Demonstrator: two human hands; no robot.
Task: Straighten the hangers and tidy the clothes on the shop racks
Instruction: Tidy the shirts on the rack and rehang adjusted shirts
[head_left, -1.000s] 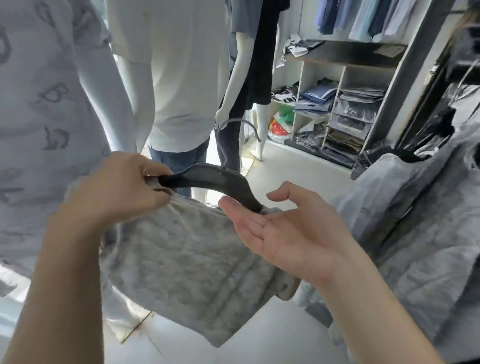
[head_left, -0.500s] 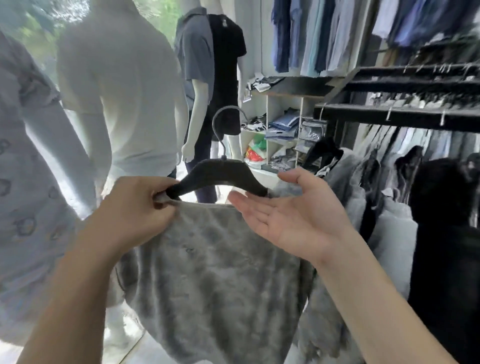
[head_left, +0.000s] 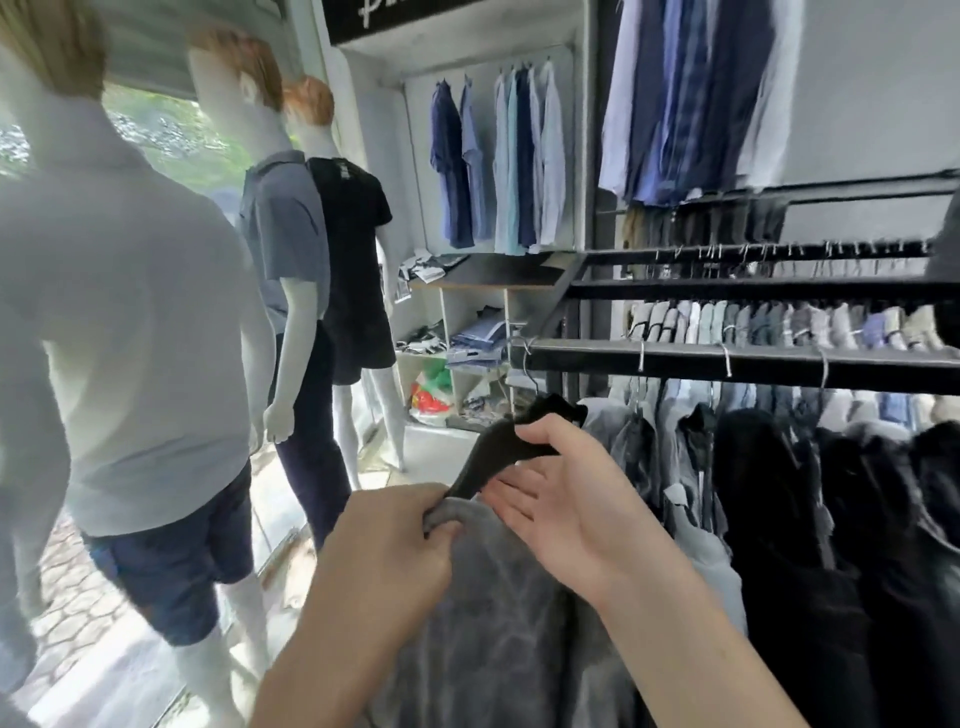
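Raised since earlier: mottled grey shirt (head_left: 498, 634) on black curved plastic hanger (head_left: 501, 449), now beside black metal rack rail (head_left: 727, 364), apparently for rehanging | left hand (head_left: 387, 558) pinches shirt shoulder, keeping it seated | right hand (head_left: 563, 499) loosely steadies hanger arm, fingers half-spread.

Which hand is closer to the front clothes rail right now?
Right. The right hand is on the black hanger just below the front rail; the left hand pinches the grey shirt lower down.
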